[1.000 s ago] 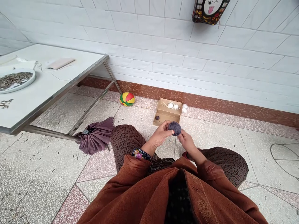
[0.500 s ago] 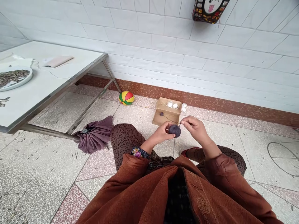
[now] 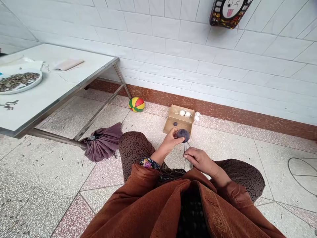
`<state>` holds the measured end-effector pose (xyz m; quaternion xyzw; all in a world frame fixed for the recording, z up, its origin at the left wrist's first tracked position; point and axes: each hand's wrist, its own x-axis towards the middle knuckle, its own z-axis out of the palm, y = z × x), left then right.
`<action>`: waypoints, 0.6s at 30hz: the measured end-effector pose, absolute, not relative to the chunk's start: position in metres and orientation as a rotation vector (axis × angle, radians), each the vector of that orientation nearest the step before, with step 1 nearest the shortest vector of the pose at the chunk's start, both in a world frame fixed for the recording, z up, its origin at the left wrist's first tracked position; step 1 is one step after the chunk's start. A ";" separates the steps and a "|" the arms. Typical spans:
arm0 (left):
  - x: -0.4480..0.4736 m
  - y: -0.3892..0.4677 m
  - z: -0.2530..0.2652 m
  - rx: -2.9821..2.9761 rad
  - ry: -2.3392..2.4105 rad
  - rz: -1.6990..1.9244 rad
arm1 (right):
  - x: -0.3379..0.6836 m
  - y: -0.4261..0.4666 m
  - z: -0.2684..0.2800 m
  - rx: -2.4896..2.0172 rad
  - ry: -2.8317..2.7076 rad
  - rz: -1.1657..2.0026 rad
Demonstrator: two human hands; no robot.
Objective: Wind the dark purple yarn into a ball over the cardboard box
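Between the thumb and fingers of my left hand point(image 3: 170, 140) is a dark purple-grey ball of yarn point(image 3: 183, 134). My right hand point(image 3: 198, 159), below and to the right of it, pinches a strand of the same yarn point(image 3: 184, 148), which runs up taut to the ball. Just beyond my hands, an open cardboard box point(image 3: 169, 125) stands on the floor. In its near part lies a much smaller dark yarn ball point(image 3: 175, 124). White balls point(image 3: 182, 112) with loose white string rest in its far part.
More white balls point(image 3: 197, 116) sit right of the box. A colourful ball point(image 3: 136, 104) lies by the leg of a white table point(image 3: 61, 89), which bears a plate of dried pieces point(image 3: 37, 81). A purple cloth bag point(image 3: 105, 142) is on the floor. A basket point(image 3: 229, 15) hangs on the wall.
My right hand has moved from beside the yarn ball, down and toward me, bringing the strand below the ball. My left hand keeps its hold, and the view has shifted slightly.
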<state>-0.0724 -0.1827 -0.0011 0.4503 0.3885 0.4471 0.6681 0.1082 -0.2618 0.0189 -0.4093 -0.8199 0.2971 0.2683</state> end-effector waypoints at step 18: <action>-0.073 -0.191 0.011 0.625 0.580 0.960 | 0.113 -0.241 -0.026 -1.377 -1.810 0.831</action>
